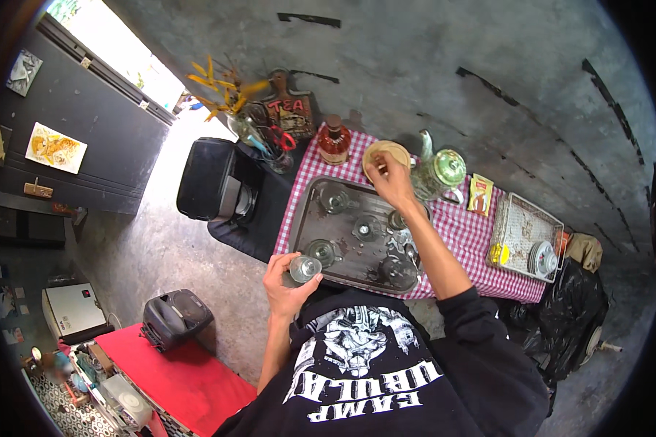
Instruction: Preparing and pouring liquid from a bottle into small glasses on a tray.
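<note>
My left hand point(283, 285) is wrapped round a small clear glass point(305, 269) by the near left corner of a dark metal tray point(346, 280). Several clear glass cups stand on the tray, among them one glass mug point(323, 253) close to the held glass. Beyond the tray's far edge, my right hand point(391, 182) reaches to a round tan bowl point(399, 148). Its fingers are bent together at the bowl's near rim; whatever they pinch, if anything, is too small to make out. My right forearm hides part of the tray's right side.
A patterned teapot point(447, 167) stands right of the bowl, a brown bottle point(334, 140) left of it. A yellow packet point(479, 194) and a wire basket point(523, 226) with stacked saucers are further right. A black appliance point(210, 179) sits left of the checkered cloth point(299, 191).
</note>
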